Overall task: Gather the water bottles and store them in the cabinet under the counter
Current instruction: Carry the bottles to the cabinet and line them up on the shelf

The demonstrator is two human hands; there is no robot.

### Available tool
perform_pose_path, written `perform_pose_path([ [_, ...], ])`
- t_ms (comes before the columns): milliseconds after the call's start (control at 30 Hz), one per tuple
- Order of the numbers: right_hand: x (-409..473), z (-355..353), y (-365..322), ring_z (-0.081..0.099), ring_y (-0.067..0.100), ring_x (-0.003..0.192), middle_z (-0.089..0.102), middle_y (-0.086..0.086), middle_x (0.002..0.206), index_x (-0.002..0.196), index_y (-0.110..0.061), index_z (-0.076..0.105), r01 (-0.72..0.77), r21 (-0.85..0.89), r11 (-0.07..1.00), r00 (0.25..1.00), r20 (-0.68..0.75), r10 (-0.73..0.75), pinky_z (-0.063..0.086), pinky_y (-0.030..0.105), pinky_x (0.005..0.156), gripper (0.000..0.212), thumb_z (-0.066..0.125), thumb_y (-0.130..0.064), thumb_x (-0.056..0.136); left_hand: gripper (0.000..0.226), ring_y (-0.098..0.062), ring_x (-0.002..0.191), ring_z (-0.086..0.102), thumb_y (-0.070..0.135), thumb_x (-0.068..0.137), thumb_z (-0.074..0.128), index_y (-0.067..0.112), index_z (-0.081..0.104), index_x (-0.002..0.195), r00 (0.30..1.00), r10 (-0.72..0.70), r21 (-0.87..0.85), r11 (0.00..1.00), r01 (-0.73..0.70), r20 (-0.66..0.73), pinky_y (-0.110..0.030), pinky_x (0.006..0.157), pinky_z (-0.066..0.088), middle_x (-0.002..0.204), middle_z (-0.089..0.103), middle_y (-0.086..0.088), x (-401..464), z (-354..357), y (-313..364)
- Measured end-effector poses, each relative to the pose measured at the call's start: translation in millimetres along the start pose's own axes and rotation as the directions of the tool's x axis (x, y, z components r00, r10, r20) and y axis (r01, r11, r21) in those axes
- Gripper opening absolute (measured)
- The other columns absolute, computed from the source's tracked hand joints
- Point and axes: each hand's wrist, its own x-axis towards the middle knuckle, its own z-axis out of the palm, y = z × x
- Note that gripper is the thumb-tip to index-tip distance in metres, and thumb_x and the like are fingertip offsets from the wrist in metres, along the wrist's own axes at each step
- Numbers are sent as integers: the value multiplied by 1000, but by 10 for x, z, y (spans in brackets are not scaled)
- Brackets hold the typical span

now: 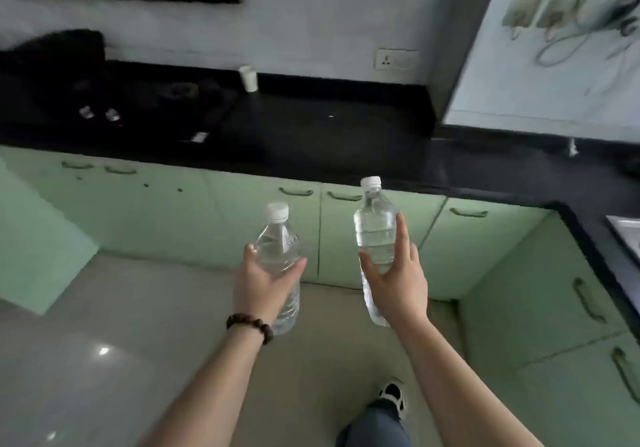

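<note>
I hold two clear water bottles with white caps, both upright and above the floor. My left hand (263, 284), with a bead bracelet on its wrist, grips the left bottle (278, 242) around its middle. My right hand (398, 280) grips the right bottle (375, 228), which is held a little higher. Straight ahead, under the black counter (311, 135), runs a row of pale green cabinet doors (259, 225) with curved handles; all of them are closed.
A black stove (104, 100) and a white cup (248, 78) sit on the counter. The counter turns a corner at right, with a sink edge (627, 232) and more green doors (554, 308) below. Light tiled floor (104, 342) lies underfoot; my shoe (393, 394) shows at the bottom.
</note>
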Motion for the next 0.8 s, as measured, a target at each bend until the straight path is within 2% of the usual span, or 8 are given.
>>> perform_pose_path([
  [133,-168,771,-728,61,25,97,46,-3,131,146,-48,2,169,44,985,965,197,-174,47,32,68,80,55,-51,87,49,-12,77,62,33,65,87,18,61,103,968,-110,-34,994,105,-227,-22,71,42,83,66,9,152,-919,-407],
  [233,-250,1269,-1142,61,24,98,47,-3,133,146,-48,1,269,51,962,909,318,-271,46,31,68,79,53,-53,88,49,-14,80,63,33,66,86,18,60,105,911,-213,-75,977,200,-353,-22,72,43,86,66,8,272,-1460,-703],
  [367,-196,1933,-1558,61,23,89,49,-2,131,148,-44,1,376,82,923,819,438,-372,43,29,64,80,53,-53,88,53,-15,86,62,33,68,85,18,57,111,821,-304,-121,952,281,-483,-23,73,44,94,65,7,512,-2016,-1042],
  [433,-108,2286,-1769,61,23,89,47,-2,134,149,-43,2,402,114,908,775,486,-404,43,29,65,79,53,-52,89,57,-14,88,60,34,69,84,16,56,115,770,-324,-123,943,309,-550,-22,74,42,96,63,7,686,-2266,-1186],
  [600,168,3182,-2403,55,30,115,41,4,143,149,-43,3,401,215,891,678,584,-446,46,34,76,81,57,-47,88,58,-13,89,57,37,69,83,15,57,116,649,-361,-138,919,369,-669,-23,76,41,96,61,7,1231,-2841,-1422],
  [800,230,4077,-3173,55,34,115,44,12,141,150,-36,10,451,287,845,555,651,-518,39,31,77,81,61,-43,87,57,-17,92,65,45,66,83,20,59,112,511,-409,-184,882,433,-757,-33,81,53,99,69,6,1584,-3469,-1704],
])
